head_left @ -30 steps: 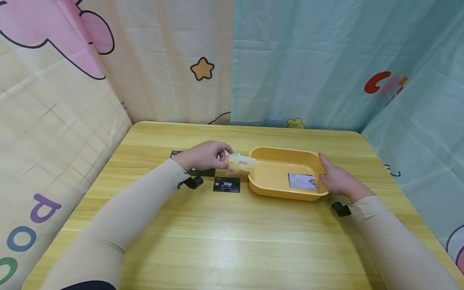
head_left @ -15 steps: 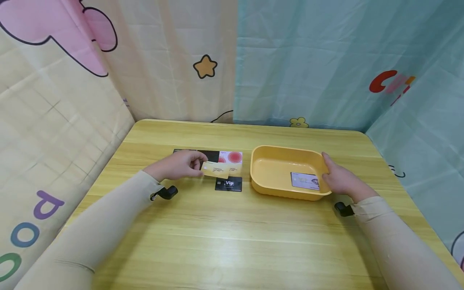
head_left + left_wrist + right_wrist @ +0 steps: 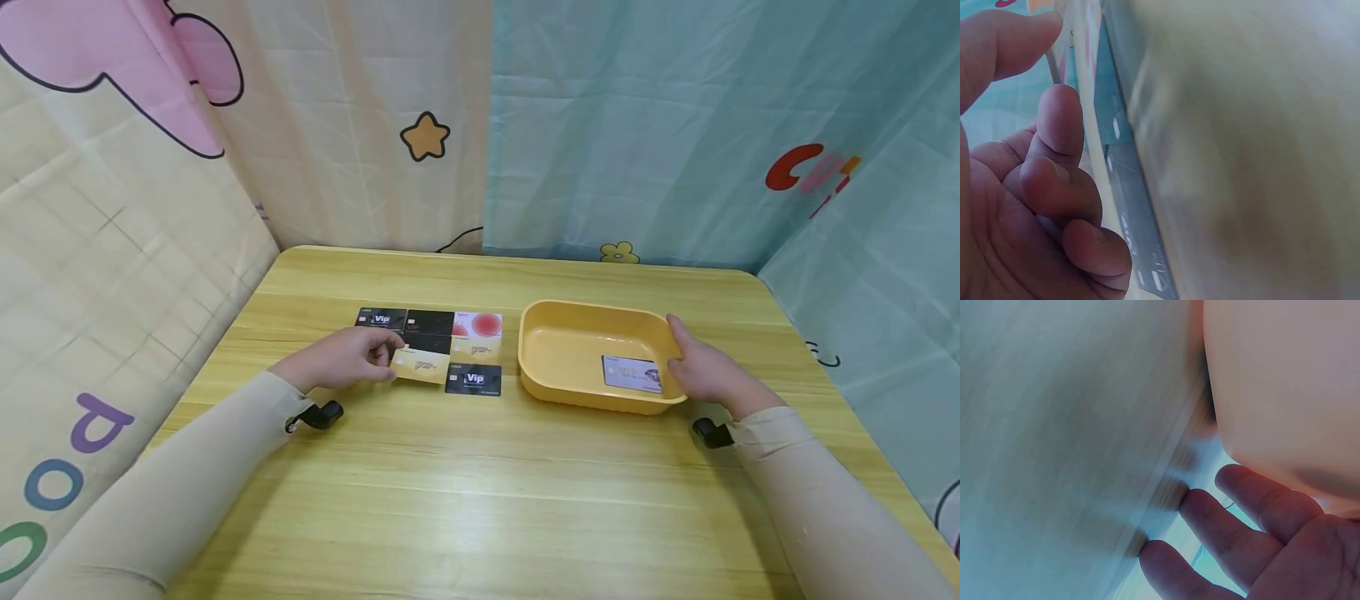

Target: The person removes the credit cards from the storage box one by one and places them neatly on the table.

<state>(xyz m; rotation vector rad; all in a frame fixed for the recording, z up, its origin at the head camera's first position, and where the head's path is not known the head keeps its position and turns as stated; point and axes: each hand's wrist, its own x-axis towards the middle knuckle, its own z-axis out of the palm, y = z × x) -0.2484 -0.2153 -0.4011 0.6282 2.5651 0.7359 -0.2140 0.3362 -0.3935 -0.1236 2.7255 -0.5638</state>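
Observation:
My left hand (image 3: pixel 341 357) pinches a gold card (image 3: pixel 422 366) between thumb and finger, at the near left of a block of cards. The left wrist view shows this card edge-on (image 3: pixel 1054 67). Behind it lies a black card (image 3: pixel 427 342), partly covered. Another gold card (image 3: pixel 476 350) lies to its right, above a black Vip card (image 3: pixel 473 380). On the far row are a black Vip card (image 3: pixel 381 318), a black card (image 3: pixel 430 322) and a pink-and-red card (image 3: pixel 478 324). My right hand (image 3: pixel 705 371) holds the right end of a yellow plastic basin (image 3: pixel 594 403), thumb at the rim.
A silvery VIP card (image 3: pixel 632 373) lies inside the basin, at its near right. Everything stands on a light wooden table (image 3: pixel 465 492). Printed curtains (image 3: pixel 637 125) hang behind it and at both sides.
My left hand has carried the gold card leftward from the basin's left edge, over the card block, and lowered it at the near-left spot. The right hand stays on the basin.

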